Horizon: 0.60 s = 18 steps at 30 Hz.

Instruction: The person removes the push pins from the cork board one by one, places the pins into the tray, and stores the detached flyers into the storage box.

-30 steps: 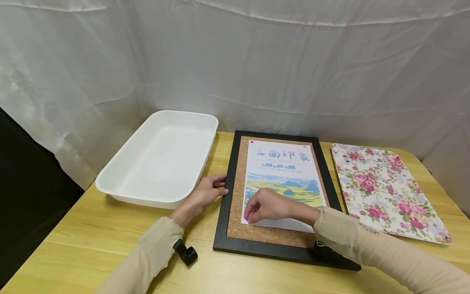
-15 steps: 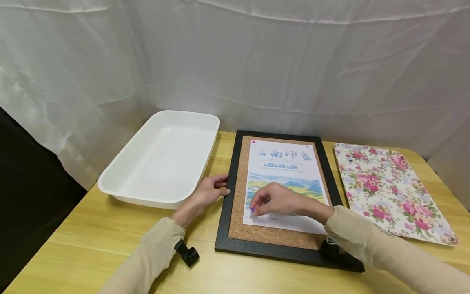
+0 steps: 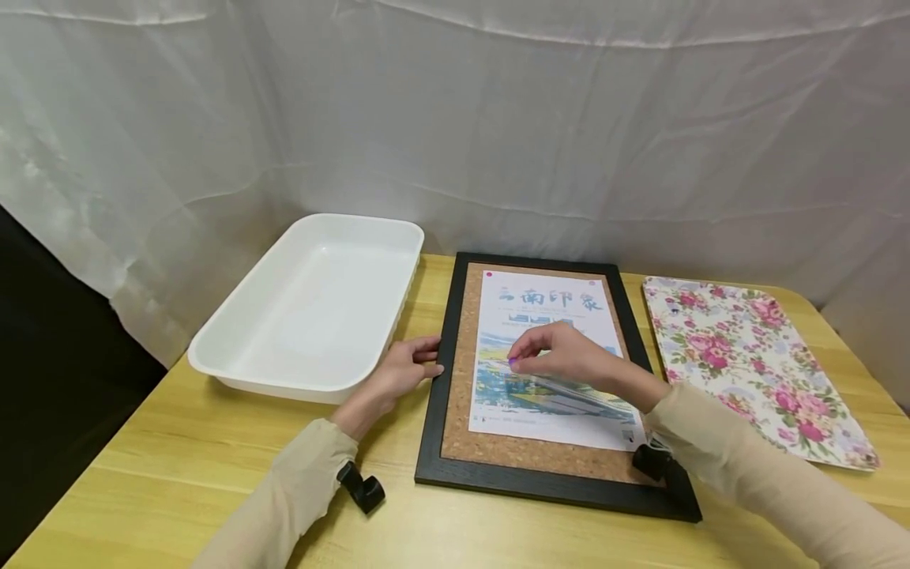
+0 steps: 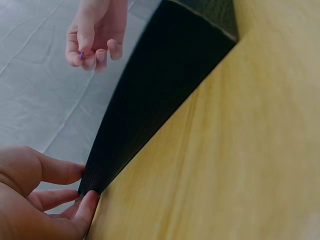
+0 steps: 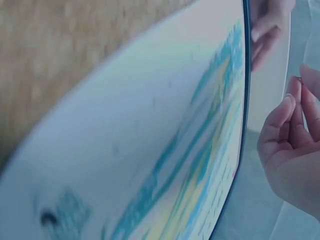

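A black-framed cork board (image 3: pixel 455 442) lies on the table, with a printed landscape poster (image 3: pixel 547 316) on its cork. Pink thumbtacks show at the poster's top left (image 3: pixel 489 274) and top right (image 3: pixel 592 282). My right hand (image 3: pixel 572 357) is raised over the poster's middle, pinching a small purple tack (image 3: pixel 512 361) between thumb and forefinger. In the left wrist view the same purple tack (image 4: pixel 81 56) shows at those fingertips. My left hand (image 3: pixel 401 369) rests beside the board, its extended fingers touching the frame's left edge (image 4: pixel 120 120).
To the left a large white plastic tray (image 3: pixel 313 308) stands close by my left hand. A flower-patterned board (image 3: pixel 753 363) lies right of the cork board. Behind the wooden table (image 3: pixel 178 466) hangs a pale grey curtain (image 3: pixel 498 142). Each wrist wears a black camera strap.
My right hand has risen from the poster's lower left corner and moved up and to the right, the purple tack still pinched. The left hand stays at the frame.
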Motion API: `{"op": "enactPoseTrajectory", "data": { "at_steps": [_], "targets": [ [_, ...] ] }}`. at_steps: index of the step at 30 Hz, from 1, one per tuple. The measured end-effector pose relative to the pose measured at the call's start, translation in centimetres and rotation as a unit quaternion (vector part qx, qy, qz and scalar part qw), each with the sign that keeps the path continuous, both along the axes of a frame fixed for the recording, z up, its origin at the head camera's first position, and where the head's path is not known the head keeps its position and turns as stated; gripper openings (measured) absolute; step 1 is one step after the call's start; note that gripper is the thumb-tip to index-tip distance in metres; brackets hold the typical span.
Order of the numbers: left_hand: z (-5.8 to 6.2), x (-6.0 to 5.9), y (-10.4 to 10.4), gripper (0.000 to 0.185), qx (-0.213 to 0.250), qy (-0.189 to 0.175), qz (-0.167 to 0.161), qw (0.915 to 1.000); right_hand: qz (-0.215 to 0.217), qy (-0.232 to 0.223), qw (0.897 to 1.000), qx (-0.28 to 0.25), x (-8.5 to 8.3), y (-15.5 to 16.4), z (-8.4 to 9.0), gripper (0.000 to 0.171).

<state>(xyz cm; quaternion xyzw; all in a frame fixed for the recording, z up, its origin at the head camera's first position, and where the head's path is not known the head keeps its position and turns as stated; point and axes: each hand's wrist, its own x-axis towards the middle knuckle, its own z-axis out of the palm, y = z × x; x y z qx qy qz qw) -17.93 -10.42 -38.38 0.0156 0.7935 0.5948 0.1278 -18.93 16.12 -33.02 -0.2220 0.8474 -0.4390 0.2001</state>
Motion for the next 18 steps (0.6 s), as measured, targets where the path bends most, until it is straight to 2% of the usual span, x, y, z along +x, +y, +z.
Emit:
{"op": "enactPoseTrajectory", "data": {
  "at_steps": [10,18],
  "targets": [
    [0.0,0.0,0.0,0.055,0.003,0.0,0.003,1.0,-0.065,0.042,0.996,0.04,-2.4,2.6,-0.2,0.02],
    [0.0,0.1,0.0,0.054,0.007,0.0,0.0,1.0,-0.101,0.044,0.992,0.058,-3.9,4.2,-0.1,0.026]
  ]
}}
